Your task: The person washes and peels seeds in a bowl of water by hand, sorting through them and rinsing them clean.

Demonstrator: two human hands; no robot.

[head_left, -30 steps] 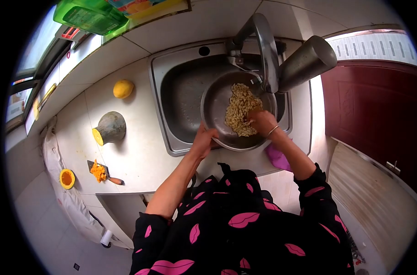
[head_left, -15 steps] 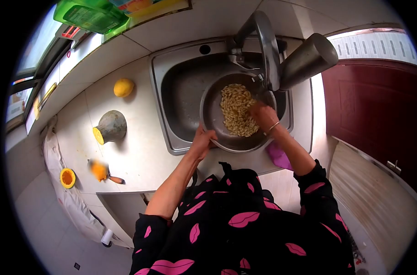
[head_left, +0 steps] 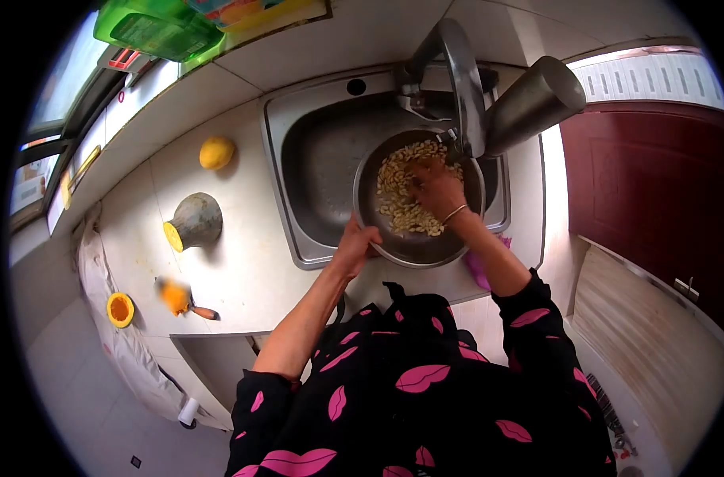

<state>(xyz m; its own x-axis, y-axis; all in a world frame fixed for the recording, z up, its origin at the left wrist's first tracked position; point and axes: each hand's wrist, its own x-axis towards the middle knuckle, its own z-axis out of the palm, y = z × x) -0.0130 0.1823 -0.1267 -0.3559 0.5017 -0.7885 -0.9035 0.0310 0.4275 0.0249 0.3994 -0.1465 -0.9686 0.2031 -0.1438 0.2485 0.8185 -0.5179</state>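
A round metal basin (head_left: 366, 199) rests over the sink (head_left: 318, 187), at its right side. Pale seeds (head_left: 405, 219), which look like pumpkin seeds, lie spread over its bottom. My left hand (head_left: 355, 248) is closed on the basin's near-left rim, thumb over the edge. Down among the seeds is my right hand (head_left: 440, 189), its fingers somewhat apart and partly hidden by seeds and blur. A bracelet (head_left: 456, 212) circles the right wrist. The metal faucet (head_left: 461, 87) arches over the far edge of the basin.
On the counter at left are a yellow fruit (head_left: 215, 153), a cut pumpkin piece (head_left: 197, 220), and orange pulp (head_left: 173, 296) beside a wooden handle (head_left: 205, 313). A hollow pumpkin end (head_left: 120, 310) sits farther left. Something purple (head_left: 479, 270) lies under my right forearm.
My right hand has moved left and away from me, deeper into the seeds, which are now more spread out. The basin has shifted slightly right; my left hand keeps its hold.
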